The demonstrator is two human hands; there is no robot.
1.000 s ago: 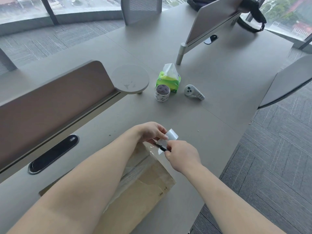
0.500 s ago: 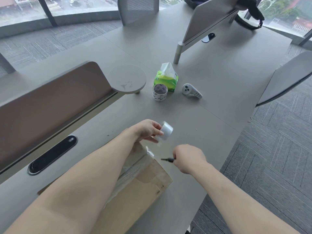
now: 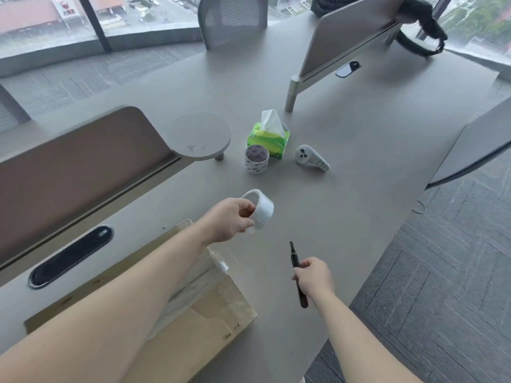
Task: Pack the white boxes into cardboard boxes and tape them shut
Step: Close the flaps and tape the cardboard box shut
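A brown cardboard box (image 3: 204, 324) lies closed on the grey table (image 3: 345, 189) under my left forearm, with clear tape along its top seam and a loose tape end (image 3: 221, 265) at its far edge. My left hand (image 3: 229, 219) grips a roll of clear tape (image 3: 261, 210) above the table, beyond the box. My right hand (image 3: 313, 275) holds a thin black cutter (image 3: 297, 272) to the right of the box, tip pointing away from me. No white boxes are visible.
A second, printed tape roll (image 3: 256, 159), a green tissue pack (image 3: 269, 139) and a white controller (image 3: 311, 158) sit mid-table. A round stand (image 3: 199, 136) and a brown divider panel (image 3: 77, 167) are at left. The table's edge runs diagonally at right above carpet.
My hands have drawn apart: the left lifted the tape roll up and away from the box, free of the tape strip, and the right moved the cutter down and to the right.
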